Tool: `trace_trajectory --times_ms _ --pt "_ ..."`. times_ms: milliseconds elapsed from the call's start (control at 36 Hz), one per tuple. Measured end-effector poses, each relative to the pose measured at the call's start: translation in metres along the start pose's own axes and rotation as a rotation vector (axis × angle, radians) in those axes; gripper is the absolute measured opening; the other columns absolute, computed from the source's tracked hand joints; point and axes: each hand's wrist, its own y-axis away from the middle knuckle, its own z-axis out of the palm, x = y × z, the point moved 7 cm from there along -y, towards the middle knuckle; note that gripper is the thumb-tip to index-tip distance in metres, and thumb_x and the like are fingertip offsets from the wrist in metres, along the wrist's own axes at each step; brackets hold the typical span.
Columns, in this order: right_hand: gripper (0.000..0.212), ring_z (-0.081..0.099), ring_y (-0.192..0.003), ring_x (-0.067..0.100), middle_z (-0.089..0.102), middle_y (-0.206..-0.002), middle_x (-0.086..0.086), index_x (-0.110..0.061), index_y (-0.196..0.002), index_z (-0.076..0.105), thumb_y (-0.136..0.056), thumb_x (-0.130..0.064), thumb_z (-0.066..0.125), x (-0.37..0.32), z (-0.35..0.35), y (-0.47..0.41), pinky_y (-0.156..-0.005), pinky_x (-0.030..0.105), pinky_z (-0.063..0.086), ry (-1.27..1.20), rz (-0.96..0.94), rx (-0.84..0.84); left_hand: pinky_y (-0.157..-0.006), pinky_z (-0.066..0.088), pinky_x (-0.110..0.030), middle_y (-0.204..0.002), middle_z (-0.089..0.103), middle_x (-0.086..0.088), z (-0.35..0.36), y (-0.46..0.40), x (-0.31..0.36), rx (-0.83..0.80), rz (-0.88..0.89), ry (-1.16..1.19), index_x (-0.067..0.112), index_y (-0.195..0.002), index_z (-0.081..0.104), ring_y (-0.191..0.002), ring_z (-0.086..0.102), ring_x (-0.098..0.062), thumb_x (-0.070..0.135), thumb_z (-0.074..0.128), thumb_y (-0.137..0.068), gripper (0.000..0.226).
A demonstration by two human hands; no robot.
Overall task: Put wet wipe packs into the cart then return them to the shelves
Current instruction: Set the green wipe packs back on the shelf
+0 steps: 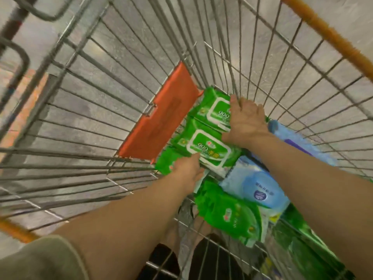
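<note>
Two green wet wipe packs lie side by side at the cart's far end, the near green pack (207, 147) and the far green pack (214, 106). My left hand (188, 171) grips the near pack's front edge, thumb on top and fingers underneath. My right hand (247, 122) lies over the far pack's right side, fingers bent over its edge and thumb reaching toward the near pack. A blue and white pack (260, 185) and another green pack (232, 217) lie closer to me in the cart.
The wire cart (96, 110) has an orange rim (331, 35) and an orange plastic flap (163, 116) beside the packs. More green and blue packs fill the right side (302, 146). Grey floor shows through the wires. Another cart's frame (18, 63) stands at the left.
</note>
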Motion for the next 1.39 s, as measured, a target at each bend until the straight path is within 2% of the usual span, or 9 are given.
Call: trace_trajectory --times_ms 111,389,694,778,861,972,1139,1222,1389 --pt "0.139 0.024 -0.146 0.038 0.019 -0.161 0.019 -0.017 -0.159 -0.014 -0.066 -0.065 0.077 -0.002 -0.003 -0.007 -0.118 0.057 0.022 0.039 -0.012 -0.028 -0.062 0.052 -0.029 -0.073 0.056 -0.006 -0.001 -0.005 -0.003 0.06 -0.027 0.027 0.011 -0.079 0.053 -0.066 0.056 -0.022 0.024 0.058 -0.103 0.028" --pt "0.14 0.042 -0.132 0.04 0.039 -0.145 0.022 -0.02 -0.159 -0.007 -0.059 -0.067 0.079 -0.015 -0.021 -0.006 -0.108 0.059 0.036 0.143 -0.029 -0.028 -0.094 0.058 -0.047 -0.081 0.071 -0.01 0.004 0.007 -0.004 0.091 -0.049 0.172 0.009 -0.08 0.064 -0.095 0.074 -0.03 0.022 0.061 -0.099 0.024" --pt "0.137 0.036 -0.139 0.042 0.036 -0.151 0.024 -0.016 -0.159 0.004 -0.056 -0.069 0.078 -0.03 -0.074 0.057 -0.114 0.06 0.025 0.027 0.001 0.074 -0.089 0.061 -0.044 -0.095 0.078 -0.007 0.012 0.026 -0.005 0.069 0.002 0.409 0.017 -0.097 0.073 -0.088 0.074 -0.025 0.047 0.055 -0.098 0.035" --pt "0.133 0.04 -0.135 0.04 0.04 -0.148 0.021 -0.017 -0.158 0.006 -0.056 -0.068 0.074 -0.043 -0.074 0.075 -0.11 0.058 0.03 0.012 -0.055 0.098 -0.069 0.059 -0.03 -0.077 0.073 -0.002 0.016 0.035 0.001 0.022 0.004 0.49 0.02 -0.086 0.071 -0.067 0.067 -0.017 0.053 0.048 -0.101 0.043" --pt "0.127 0.043 -0.131 0.039 0.044 -0.142 0.018 -0.017 -0.158 0.008 -0.059 -0.065 0.072 -0.056 -0.058 0.08 -0.106 0.055 0.033 0.015 -0.125 0.093 -0.065 0.056 -0.026 -0.088 0.078 -0.001 0.023 0.042 0.01 -0.043 0.021 0.625 0.022 -0.102 0.075 -0.071 0.07 -0.016 0.061 0.041 -0.101 0.051" --pt "0.122 0.036 -0.139 0.038 0.036 -0.15 0.015 -0.02 -0.159 0.003 -0.07 -0.067 0.07 -0.069 -0.021 0.078 -0.106 0.056 0.033 0.024 -0.206 -0.037 -0.092 0.056 -0.037 -0.093 0.079 -0.005 0.028 0.039 0.016 -0.074 0.064 0.792 0.018 -0.112 0.075 -0.089 0.072 -0.026 0.064 0.033 -0.101 0.063" --pt "0.098 0.042 -0.139 0.027 0.047 -0.146 0.008 -0.028 -0.15 0.041 -0.07 -0.082 0.057 -0.045 -0.014 0.047 -0.111 0.045 0.039 -0.395 -0.195 -0.192 -0.105 0.049 -0.054 -0.127 0.07 -0.019 0.034 0.034 0.018 -0.18 0.046 0.888 0.018 -0.13 0.07 -0.118 0.065 -0.041 0.073 0.036 -0.093 0.075" --pt "0.102 0.035 -0.146 0.018 0.036 -0.159 0.0 -0.029 -0.156 0.031 -0.074 -0.073 0.071 -0.031 -0.005 0.03 -0.118 0.037 0.03 -0.487 -0.112 -0.313 -0.111 0.039 -0.066 -0.128 0.069 -0.021 0.039 0.032 0.017 -0.227 0.033 0.946 0.018 -0.134 0.068 -0.122 0.062 -0.044 0.081 0.034 -0.09 0.084" --pt "0.088 0.074 -0.103 0.016 0.075 -0.118 -0.007 -0.032 -0.13 0.06 -0.054 -0.065 0.089 -0.026 0.036 0.018 -0.102 0.043 0.054 -0.856 -0.004 -0.695 -0.111 0.039 -0.064 -0.127 0.069 -0.021 0.04 0.022 0.009 -0.221 0.009 0.939 0.019 -0.132 0.069 -0.121 0.062 -0.043 0.089 0.031 -0.084 0.093"
